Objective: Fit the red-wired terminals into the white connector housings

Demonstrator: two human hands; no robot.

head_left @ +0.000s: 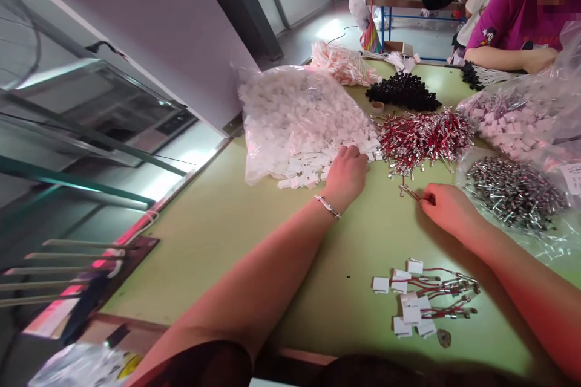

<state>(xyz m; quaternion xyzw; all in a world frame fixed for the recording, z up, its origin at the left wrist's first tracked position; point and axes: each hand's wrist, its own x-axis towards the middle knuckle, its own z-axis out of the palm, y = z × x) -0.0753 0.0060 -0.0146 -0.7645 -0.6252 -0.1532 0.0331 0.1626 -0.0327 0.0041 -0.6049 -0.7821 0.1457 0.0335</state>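
My left hand (347,178), with a bracelet at the wrist, rests at the edge of a pile of white plastic connector housings (302,169) spilling from a clear bag. Its fingers are curled; whatever is between the fingertips is hidden. My right hand (447,205) pinches a short wire with metal terminals (409,192), just in front of a heap of red wires with metal ends (424,139). Nearer to me lie several white housings (411,314) with red wires attached, their metal ends pointing right.
At the right lie an open bag of metal parts (515,193) and a bag of white pieces (512,118). Black parts (402,91) and pink-white pieces (342,63) are heaped at the back. A person in a purple shirt (506,21) sits across the table. Rods (68,272) project at left.
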